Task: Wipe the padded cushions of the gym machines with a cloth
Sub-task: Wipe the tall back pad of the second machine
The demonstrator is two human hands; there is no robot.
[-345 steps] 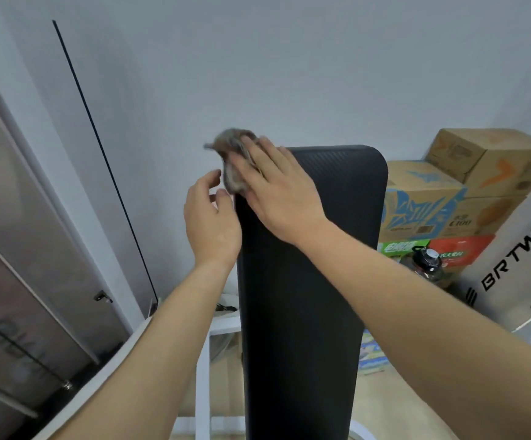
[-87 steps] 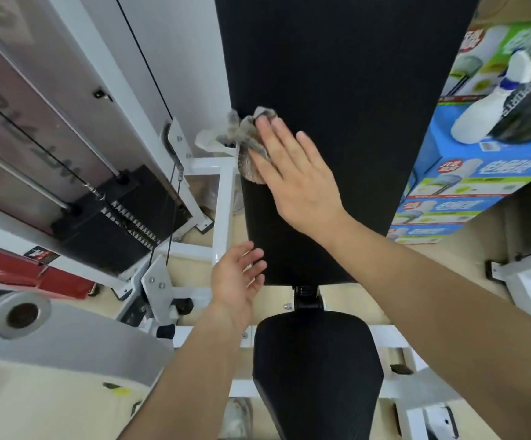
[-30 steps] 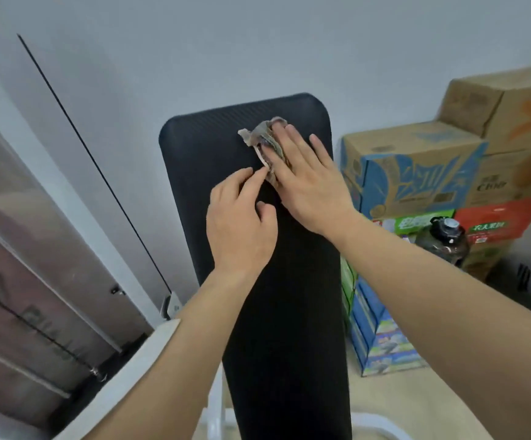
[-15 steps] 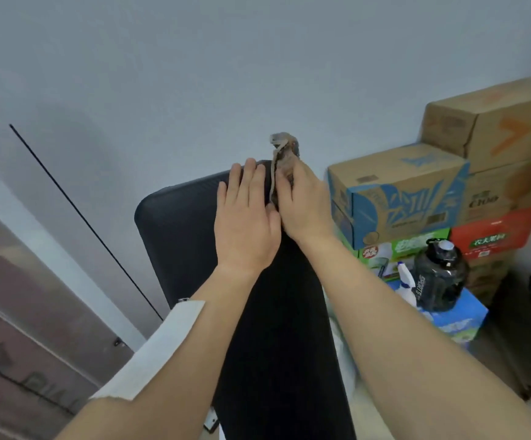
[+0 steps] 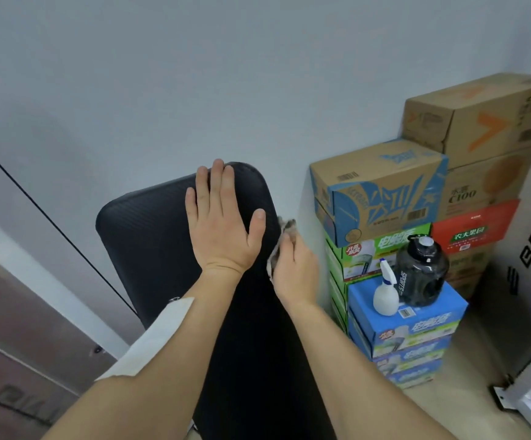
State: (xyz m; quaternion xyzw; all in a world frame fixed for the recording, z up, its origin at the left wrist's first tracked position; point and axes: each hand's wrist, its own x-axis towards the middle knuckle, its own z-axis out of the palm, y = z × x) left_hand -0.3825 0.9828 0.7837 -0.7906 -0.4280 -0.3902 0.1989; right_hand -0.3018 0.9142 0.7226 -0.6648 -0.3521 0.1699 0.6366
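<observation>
The black padded back cushion (image 5: 150, 236) of a gym machine stands upright in front of me. My left hand (image 5: 222, 220) lies flat on its front face near the top, fingers straight. My right hand (image 5: 295, 265) is at the cushion's right side edge and grips a small grey cloth (image 5: 284, 230), pressing it against that edge. Only the cloth's top and a strip by my palm show; the rest is hidden behind my hand.
Stacked cardboard boxes (image 5: 381, 188) fill the right corner. A white spray bottle (image 5: 386, 290) and a dark water jug (image 5: 422, 271) stand on a blue box (image 5: 416, 325). A white machine frame (image 5: 527, 233) is at far right, a black cable (image 5: 51, 217) at left.
My right hand has carried the cloth from the cushion's top edge down onto its right side. My left hand stays flat on the front face.
</observation>
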